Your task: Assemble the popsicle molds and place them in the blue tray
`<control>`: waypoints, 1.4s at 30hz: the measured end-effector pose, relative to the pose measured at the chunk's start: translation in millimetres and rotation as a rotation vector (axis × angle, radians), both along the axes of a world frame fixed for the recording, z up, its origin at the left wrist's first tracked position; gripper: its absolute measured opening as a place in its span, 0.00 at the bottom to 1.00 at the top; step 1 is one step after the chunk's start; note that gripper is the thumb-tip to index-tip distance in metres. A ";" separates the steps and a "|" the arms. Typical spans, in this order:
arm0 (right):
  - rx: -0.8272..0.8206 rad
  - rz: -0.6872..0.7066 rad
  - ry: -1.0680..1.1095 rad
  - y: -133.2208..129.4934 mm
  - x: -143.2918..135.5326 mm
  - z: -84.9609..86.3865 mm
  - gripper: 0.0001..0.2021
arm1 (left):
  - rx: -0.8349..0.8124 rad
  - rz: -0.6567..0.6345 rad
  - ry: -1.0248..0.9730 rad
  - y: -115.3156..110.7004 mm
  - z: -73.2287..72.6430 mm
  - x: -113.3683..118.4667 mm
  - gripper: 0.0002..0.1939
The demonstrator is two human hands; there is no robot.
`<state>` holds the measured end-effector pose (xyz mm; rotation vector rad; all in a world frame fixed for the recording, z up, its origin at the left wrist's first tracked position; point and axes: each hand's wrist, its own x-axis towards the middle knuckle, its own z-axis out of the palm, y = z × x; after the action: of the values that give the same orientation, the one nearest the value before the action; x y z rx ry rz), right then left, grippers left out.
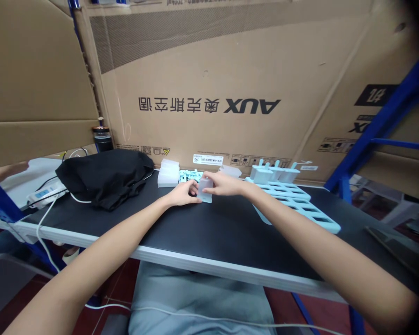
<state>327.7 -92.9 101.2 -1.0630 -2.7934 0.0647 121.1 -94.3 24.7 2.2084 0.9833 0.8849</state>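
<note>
Frosted container (206, 197): seems we're adjusting it, right hand (226, 183) clamped on, can't tell about left hand (181, 194); probably needs steadiness next.

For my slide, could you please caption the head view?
Right hand holds a translucent case, left hand at its edge.
</note>
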 end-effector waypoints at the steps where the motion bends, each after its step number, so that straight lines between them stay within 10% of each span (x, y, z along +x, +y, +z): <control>1: -0.006 -0.009 -0.003 -0.3 0.2 -2.3 0.17 | 0.005 -0.001 0.004 0.5 -0.3 0.0 0.25; 15: -0.045 -0.002 0.041 -7.6 1.4 -11.5 0.12 | 0.023 0.006 0.037 -6.7 5.5 2.4 0.20; 23: -0.331 -0.101 0.659 -12.1 9.8 -34.2 0.15 | -0.201 -0.004 -0.452 -7.6 13.7 0.7 0.24; 30: -0.003 -0.130 0.306 28.6 9.9 -26.5 0.13 | -0.087 0.079 -0.797 -2.4 18.5 1.7 0.25; 42: 0.044 -0.457 0.104 88.6 -44.1 -30.2 0.12 | -0.104 -0.069 -0.590 -7.1 14.1 2.8 0.21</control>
<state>283.6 -4.3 71.0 -1.6020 -2.3836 0.0052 123.9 -101.4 38.7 1.7203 0.6442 1.3147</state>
